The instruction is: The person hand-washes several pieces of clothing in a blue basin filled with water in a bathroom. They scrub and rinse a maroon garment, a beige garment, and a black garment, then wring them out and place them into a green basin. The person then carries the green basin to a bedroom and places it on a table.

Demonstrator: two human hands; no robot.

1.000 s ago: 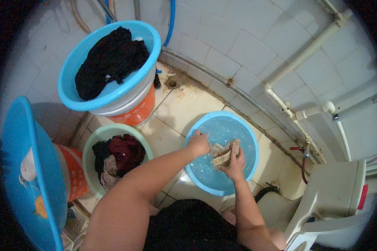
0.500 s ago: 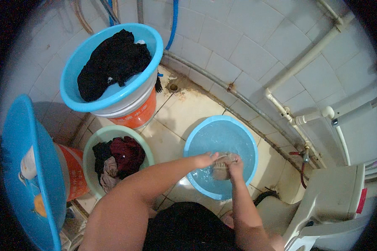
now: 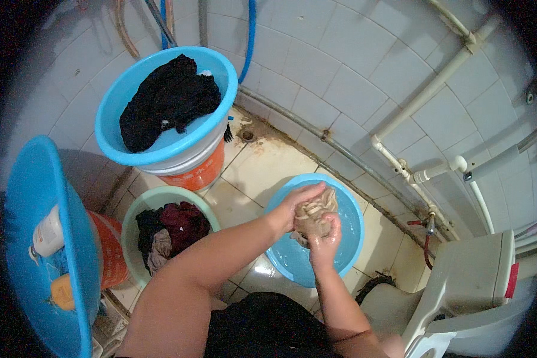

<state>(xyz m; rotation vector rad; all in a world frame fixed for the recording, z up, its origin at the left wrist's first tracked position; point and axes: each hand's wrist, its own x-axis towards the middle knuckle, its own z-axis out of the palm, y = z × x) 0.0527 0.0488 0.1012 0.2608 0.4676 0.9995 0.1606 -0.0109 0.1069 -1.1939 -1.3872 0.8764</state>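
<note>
One crumpled, ridged beige cloth (image 3: 314,216) in the grip of half-closed left hand (image 3: 293,206) and right hand (image 3: 324,243)

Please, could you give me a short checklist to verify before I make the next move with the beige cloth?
1. Left hand on the beige cloth: ok, holding its left side.
2. Right hand on the cloth: ok, gripping from the lower right.
3. Cloth above the round blue basin on the floor: ok.
4. Water in that basin: ok, visible.
5. Cloth fully out of the water: cannot tell, hands partly cover it.
6. Maroon garment kept apart: ok, in the pale green basin.
</note>
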